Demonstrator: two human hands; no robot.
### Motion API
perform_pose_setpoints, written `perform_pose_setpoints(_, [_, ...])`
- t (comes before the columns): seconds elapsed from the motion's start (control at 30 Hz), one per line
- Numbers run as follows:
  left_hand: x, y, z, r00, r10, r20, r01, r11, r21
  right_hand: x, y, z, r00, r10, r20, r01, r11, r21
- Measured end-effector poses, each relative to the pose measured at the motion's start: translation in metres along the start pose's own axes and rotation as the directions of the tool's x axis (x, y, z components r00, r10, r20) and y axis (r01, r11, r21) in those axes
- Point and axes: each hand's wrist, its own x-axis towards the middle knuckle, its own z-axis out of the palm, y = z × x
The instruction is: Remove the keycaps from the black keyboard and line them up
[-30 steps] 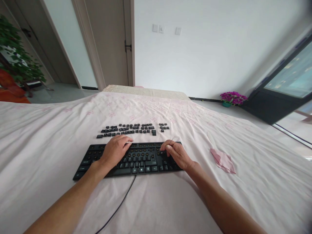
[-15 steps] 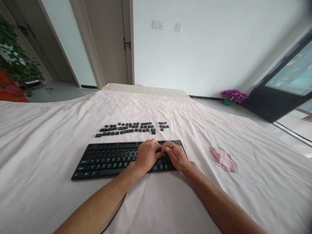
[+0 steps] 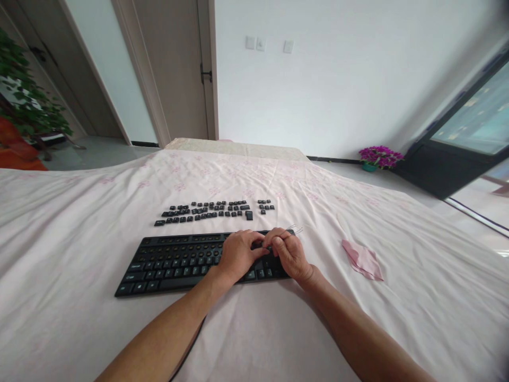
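Observation:
A black keyboard (image 3: 175,262) lies on the pale pink cloth, its upper rows on the left without keycaps. Over its right part, my left hand (image 3: 239,252) rests with thumb and fingers bent together; what they hold, if anything, is hidden. Close beside it, nearly touching, my right hand (image 3: 288,252) is closed around a thin wire tool (image 3: 295,229), whose wire loops stick out beyond the knuckles. Behind the keyboard, loose black keycaps (image 3: 207,215) are laid out in rows, with a smaller group (image 3: 264,207) at their right.
A folded pink cloth (image 3: 363,260) lies to the right of the keyboard. The keyboard's cable (image 3: 193,347) runs toward me under my left forearm. Beyond the covered surface (image 3: 238,170) stand purple flowers (image 3: 380,157) and a leafy plant (image 3: 29,95).
My right hand has turned slightly, and the wire loops now show beyond its knuckles. My left hand stays at nearly the same spot. The view has shifted slightly.

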Motion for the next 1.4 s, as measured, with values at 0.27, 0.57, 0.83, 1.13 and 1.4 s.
perform_pose_setpoints(0.27, [-0.002,0.001,-0.005,0.998,-0.057,0.014,0.058,0.994,-0.096,-0.002,-0.002,0.001,0.999,-0.027,-0.038,0.029,0.998,0.051])
perform_pose_setpoints(0.57, [-0.003,-0.004,-0.005,0.994,-0.086,0.063,0.099,0.964,-0.246,-0.005,-0.003,0.001,0.998,-0.059,0.005,0.059,0.998,0.035])
perform_pose_setpoints(0.83, [0.003,-0.011,-0.008,0.985,-0.148,0.088,0.171,0.893,-0.417,-0.005,-0.006,0.005,0.99,-0.089,-0.106,0.092,0.995,0.027])
perform_pose_setpoints(1.13, [0.001,-0.031,-0.025,0.94,-0.311,0.14,0.31,0.607,-0.731,0.006,-0.006,0.001,0.951,-0.248,0.183,0.3,0.879,-0.37])
perform_pose_setpoints(1.4, [-0.007,-0.03,-0.032,0.932,-0.347,0.103,0.284,0.526,-0.802,0.005,-0.008,0.006,0.878,-0.195,0.437,0.409,0.78,-0.474])
